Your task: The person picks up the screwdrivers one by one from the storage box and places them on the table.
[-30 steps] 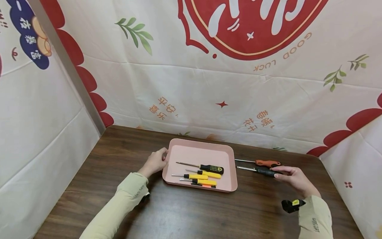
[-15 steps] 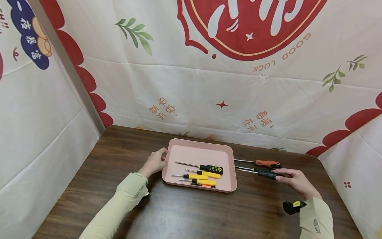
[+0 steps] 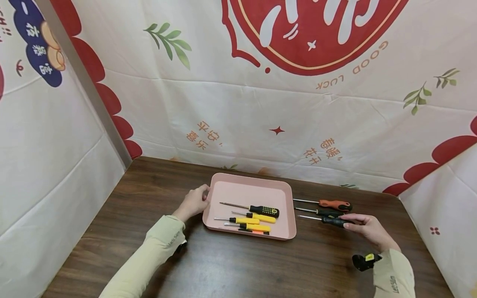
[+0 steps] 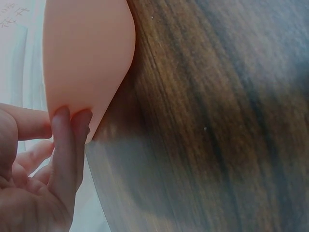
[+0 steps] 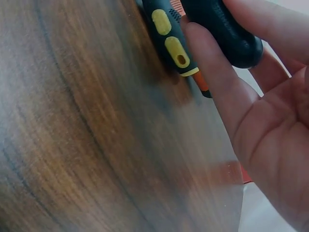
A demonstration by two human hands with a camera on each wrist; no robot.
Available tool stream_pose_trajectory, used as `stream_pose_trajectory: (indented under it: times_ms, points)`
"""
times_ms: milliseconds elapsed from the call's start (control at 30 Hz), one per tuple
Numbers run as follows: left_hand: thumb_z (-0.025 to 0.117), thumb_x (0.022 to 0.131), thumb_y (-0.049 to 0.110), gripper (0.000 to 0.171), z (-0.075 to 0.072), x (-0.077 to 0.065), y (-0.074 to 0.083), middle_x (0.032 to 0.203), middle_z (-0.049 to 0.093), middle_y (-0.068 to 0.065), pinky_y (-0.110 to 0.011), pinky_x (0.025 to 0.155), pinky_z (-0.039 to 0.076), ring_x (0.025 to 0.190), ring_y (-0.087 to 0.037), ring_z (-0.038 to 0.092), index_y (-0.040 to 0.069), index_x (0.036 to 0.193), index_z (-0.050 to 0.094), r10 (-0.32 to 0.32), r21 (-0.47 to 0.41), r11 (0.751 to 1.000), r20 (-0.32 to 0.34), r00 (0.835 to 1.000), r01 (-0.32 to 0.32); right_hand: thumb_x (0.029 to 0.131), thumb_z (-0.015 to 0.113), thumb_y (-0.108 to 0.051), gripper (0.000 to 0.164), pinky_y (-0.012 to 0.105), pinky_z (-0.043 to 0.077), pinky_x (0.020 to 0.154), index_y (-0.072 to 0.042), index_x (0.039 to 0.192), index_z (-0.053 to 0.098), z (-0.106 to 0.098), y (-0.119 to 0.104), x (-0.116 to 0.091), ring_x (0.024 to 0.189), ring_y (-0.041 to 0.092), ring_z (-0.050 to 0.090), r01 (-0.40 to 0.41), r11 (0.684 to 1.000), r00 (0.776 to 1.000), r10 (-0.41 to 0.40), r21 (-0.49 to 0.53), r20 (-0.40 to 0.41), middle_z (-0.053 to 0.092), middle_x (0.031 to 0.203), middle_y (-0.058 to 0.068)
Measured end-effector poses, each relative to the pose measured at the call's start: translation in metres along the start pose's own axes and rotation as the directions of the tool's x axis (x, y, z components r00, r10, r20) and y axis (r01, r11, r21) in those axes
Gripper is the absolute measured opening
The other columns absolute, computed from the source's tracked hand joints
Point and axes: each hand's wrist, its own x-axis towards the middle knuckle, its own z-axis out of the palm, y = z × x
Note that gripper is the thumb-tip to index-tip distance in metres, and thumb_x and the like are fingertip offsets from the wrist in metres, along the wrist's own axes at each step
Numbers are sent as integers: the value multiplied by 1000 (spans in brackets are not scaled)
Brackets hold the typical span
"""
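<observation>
My left hand (image 3: 192, 203) pinches the left rim of a pink tray (image 3: 238, 191); in the left wrist view its fingertips press on the tray's wall (image 4: 89, 53). With thumb and fingers my right hand (image 3: 369, 231) holds a black-handled screwdriver (image 3: 333, 222), its shaft toward the tray. Just behind it lies a second black-handled screwdriver (image 3: 325, 212), whose handle shows yellow patches (image 5: 166, 36) in the right wrist view. Farther back rests an orange-handled screwdriver (image 3: 333, 204). Inside the tray are a black screwdriver with yellow dots (image 3: 263, 211) and several yellow-handled screwdrivers (image 3: 256, 227).
An orange and black tool (image 3: 259, 232) is partly hidden by the tray's front wall. All stands on a dark wooden table (image 3: 238, 269). A printed white cloth (image 3: 238, 107) hangs behind the table, with more cloth at both sides.
My right hand has drawn a black screwdriver toward the table's front, which uncovers the second black screwdriver behind it. My left hand and the tray have stayed in place.
</observation>
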Motion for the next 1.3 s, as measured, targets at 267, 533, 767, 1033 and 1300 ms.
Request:
stream_pose_trajectory:
  times_ms: [267, 533, 767, 1033, 1300]
  points:
    - [61, 77, 3, 34, 0, 0, 0, 71, 52, -3, -27, 53, 40, 59, -16, 49, 6, 110, 56, -5, -3, 1000, 7, 1000, 5, 81, 64, -6, 21, 18, 47, 66, -2, 102, 68, 4, 3, 0, 82, -5, 55, 71, 996, 997, -71, -48, -16, 61, 93, -22]
    - [61, 76, 2, 34, -1, 0, 1, 71, 52, -4, -27, 53, 40, 59, -17, 50, 6, 110, 56, -4, -4, 1000, 10, 1000, 4, 81, 63, -2, 23, 17, 47, 66, 5, 103, 65, 8, 6, 1, 82, -6, 55, 106, 994, 994, -107, -37, -26, 61, 93, -22]
    - [60, 76, 2, 34, -2, -1, 1, 71, 52, -3, -28, 53, 40, 59, -17, 50, 6, 109, 56, 1, -2, 1000, 2, 1000, -1, 81, 64, -4, 27, 15, 45, 67, 8, 105, 63, 10, 7, 1, 84, -7, 54, 88, 993, 995, -91, -73, -38, 62, 94, -21]
    - [60, 74, 1, 33, 0, 0, -2, 71, 52, -3, -29, 54, 40, 60, -18, 50, 6, 106, 57, 28, 6, 1000, -25, 999, -28, 83, 64, -9, 30, 18, 48, 69, 4, 110, 62, 8, 8, 1, 88, -10, 54, 9, 1000, 1000, -9, -24, -8, 59, 96, -26]
    - [59, 75, 2, 33, -1, 0, 0, 72, 52, -3, -29, 55, 40, 60, -17, 49, 6, 108, 57, 14, 8, 1000, -15, 1000, -14, 80, 67, -13, 35, 21, 47, 69, -2, 113, 63, 11, 9, 0, 86, -9, 53, -72, 997, 997, 72, -26, -19, 53, 97, -32]
